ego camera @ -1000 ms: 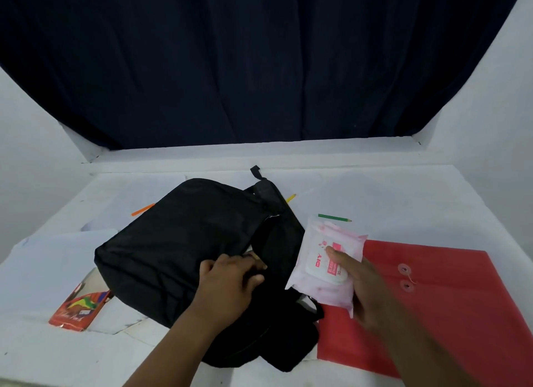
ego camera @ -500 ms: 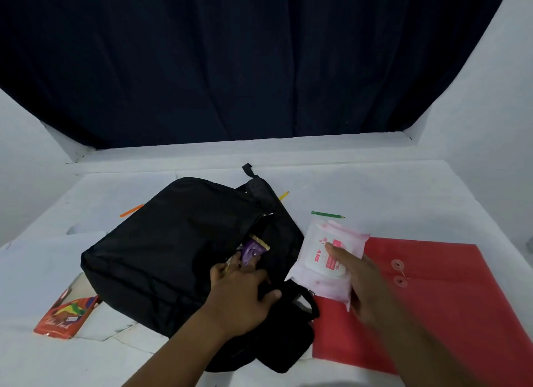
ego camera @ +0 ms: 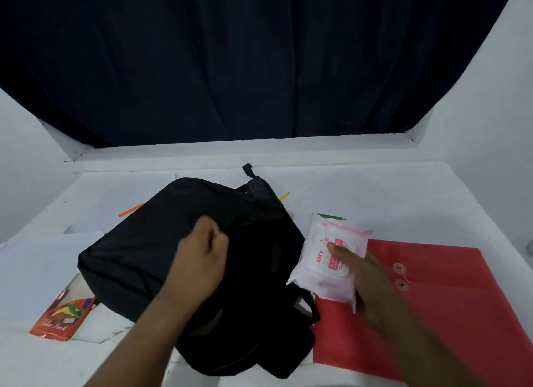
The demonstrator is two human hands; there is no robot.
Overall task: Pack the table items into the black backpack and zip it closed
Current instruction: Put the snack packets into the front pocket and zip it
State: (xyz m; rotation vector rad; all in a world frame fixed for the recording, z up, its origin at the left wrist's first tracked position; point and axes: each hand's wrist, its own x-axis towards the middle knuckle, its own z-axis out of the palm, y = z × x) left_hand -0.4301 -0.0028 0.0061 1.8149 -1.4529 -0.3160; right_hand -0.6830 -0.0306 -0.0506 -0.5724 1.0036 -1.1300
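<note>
Our left hand (ego camera: pixel 202 259) pinches the black fabric backpack (ego camera: pixel 150 242) open, while our right hand (ego camera: pixel 366 282) grips the pink wipes pack (ego camera: pixel 323 282) ready to insert.

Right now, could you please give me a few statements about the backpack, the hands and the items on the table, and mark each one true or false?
1. The right hand holds the pink wipes pack. True.
2. The wipes pack is already inside the black backpack. False: it is held beside the backpack, above the edge of the red envelope.
3. The left hand is over the backpack with its fingers curled. True; whether it grips fabric is unclear.
4. The red envelope lies on the left of the backpack. False: it lies on the right.
5. An orange pencil lies on the table behind the backpack. True.
</note>
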